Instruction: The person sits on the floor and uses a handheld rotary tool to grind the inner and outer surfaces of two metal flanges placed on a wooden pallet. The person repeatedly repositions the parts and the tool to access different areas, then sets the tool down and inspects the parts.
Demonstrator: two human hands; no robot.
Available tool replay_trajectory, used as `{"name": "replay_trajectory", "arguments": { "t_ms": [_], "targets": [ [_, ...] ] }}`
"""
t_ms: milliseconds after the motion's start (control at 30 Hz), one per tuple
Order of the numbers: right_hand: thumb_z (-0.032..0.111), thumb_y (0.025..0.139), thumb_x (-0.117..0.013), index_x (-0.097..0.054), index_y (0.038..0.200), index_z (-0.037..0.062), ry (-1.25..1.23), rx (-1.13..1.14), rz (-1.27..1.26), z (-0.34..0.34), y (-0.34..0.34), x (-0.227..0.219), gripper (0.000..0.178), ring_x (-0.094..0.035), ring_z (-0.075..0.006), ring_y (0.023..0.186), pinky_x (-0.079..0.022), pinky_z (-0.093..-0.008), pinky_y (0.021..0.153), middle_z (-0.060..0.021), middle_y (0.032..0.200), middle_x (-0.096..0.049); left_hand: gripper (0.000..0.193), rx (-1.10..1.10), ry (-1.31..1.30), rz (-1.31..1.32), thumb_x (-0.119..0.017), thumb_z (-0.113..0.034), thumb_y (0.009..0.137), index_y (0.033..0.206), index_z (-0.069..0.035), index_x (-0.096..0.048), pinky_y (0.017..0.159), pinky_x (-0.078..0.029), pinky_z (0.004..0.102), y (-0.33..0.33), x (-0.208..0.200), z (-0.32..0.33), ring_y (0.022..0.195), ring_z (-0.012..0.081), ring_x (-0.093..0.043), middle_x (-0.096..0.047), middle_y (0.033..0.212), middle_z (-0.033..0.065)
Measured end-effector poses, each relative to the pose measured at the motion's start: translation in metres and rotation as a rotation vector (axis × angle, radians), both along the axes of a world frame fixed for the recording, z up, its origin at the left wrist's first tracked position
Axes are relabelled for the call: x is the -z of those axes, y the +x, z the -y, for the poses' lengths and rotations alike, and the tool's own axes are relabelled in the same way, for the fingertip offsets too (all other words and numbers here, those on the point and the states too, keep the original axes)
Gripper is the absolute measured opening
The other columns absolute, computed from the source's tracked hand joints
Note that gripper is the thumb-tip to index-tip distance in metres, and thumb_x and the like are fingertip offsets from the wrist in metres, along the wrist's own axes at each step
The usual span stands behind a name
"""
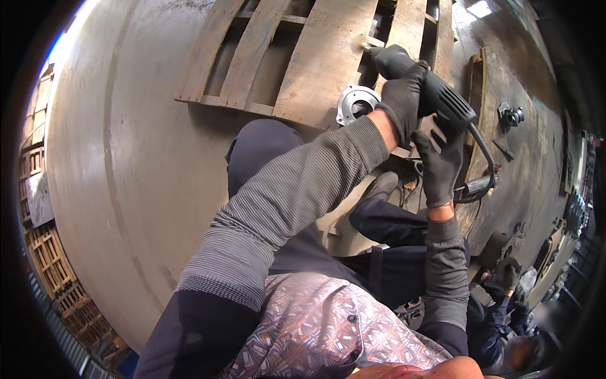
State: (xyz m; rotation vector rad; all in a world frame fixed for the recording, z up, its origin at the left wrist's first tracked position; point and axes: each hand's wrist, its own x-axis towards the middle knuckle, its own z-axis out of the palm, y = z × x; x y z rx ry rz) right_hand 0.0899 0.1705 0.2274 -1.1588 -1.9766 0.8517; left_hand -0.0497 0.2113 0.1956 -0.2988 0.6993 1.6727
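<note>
My left hand (407, 93), in a dark glove, is wrapped round the body of a black corded power tool (442, 101) shaped like a die grinder. The tool's narrow tip points up and left above a wooden pallet (328, 57). Just below the tool's rear end is my right hand (442, 161), also gloved, with its thumb apart from the fingers. Its fingertips reach up by the tool's rear and are partly hidden. To the left of my left wrist, a round silver metal flange (357, 104) with a central hole lies at the pallet's near edge.
A cord (489, 151) loops from the tool's rear toward another cylindrical tool (476, 184). Beyond it lie a small dark metal part (510, 117) and a thin greenish tool (503, 150). A co-worker's gloved hand (510, 273) shows at lower right. Stacked pallets (53, 259) stand far left.
</note>
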Motion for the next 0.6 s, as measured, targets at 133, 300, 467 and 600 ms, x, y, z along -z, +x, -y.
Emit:
{"name": "replay_trajectory", "arguments": {
  "t_ms": [133,300,467,600],
  "targets": [
    [0.014,0.093,-0.084,-0.035,0.159,-0.0016,-0.167,-0.099,-0.522,-0.029,-0.004,0.019,0.084,-0.056,-0.0273,0.136,-0.044,-0.0399,0.118,-0.0159,0.152,-0.052,0.05,0.104,0.021,0.092,-0.077,-0.041,0.098,0.125,-0.001,-0.064,0.089,-0.063,0.0352,0.015,0.005,0.002,0.099,0.0226,-0.073,-0.073,0.112,0.0131],
    [0.008,0.089,-0.084,-0.052,0.146,-0.0063,-0.107,-0.018,-0.35,-0.055,-0.012,0.019,0.067,-0.063,-0.0274,0.13,-0.05,-0.0412,0.113,-0.0188,0.142,-0.064,0.063,0.138,0.009,0.24,-0.073,-0.056,0.098,0.126,0.0,-0.063,0.088,-0.061,0.0313,0.04,0.007,0.009,0.096,0.0194,-0.071,-0.072,0.112,0.0109],
    [0.008,0.088,-0.084,-0.056,0.143,-0.0062,-0.188,-0.005,-0.29,-0.061,-0.011,0.029,0.063,-0.066,-0.0272,0.126,-0.052,-0.0404,0.111,-0.0185,0.136,-0.068,0.072,0.166,-0.1,0.249,-0.067,-0.064,0.099,0.131,0.001,-0.062,0.09,-0.06,0.0307,0.044,0.024,0.011,0.1,0.0194,-0.071,-0.071,0.116,0.0117],
    [0.005,0.088,-0.084,-0.056,0.144,-0.0057,-0.288,-0.015,-0.22,-0.062,-0.014,0.047,0.064,-0.066,-0.0261,0.125,-0.053,-0.0405,0.11,-0.0176,0.137,-0.069,0.077,0.227,-0.159,0.218,-0.059,-0.068,0.101,0.132,0.002,-0.061,0.091,-0.061,0.0343,0.037,0.047,0.018,0.103,0.0216,-0.073,-0.072,0.12,0.0131]
  ]
}}
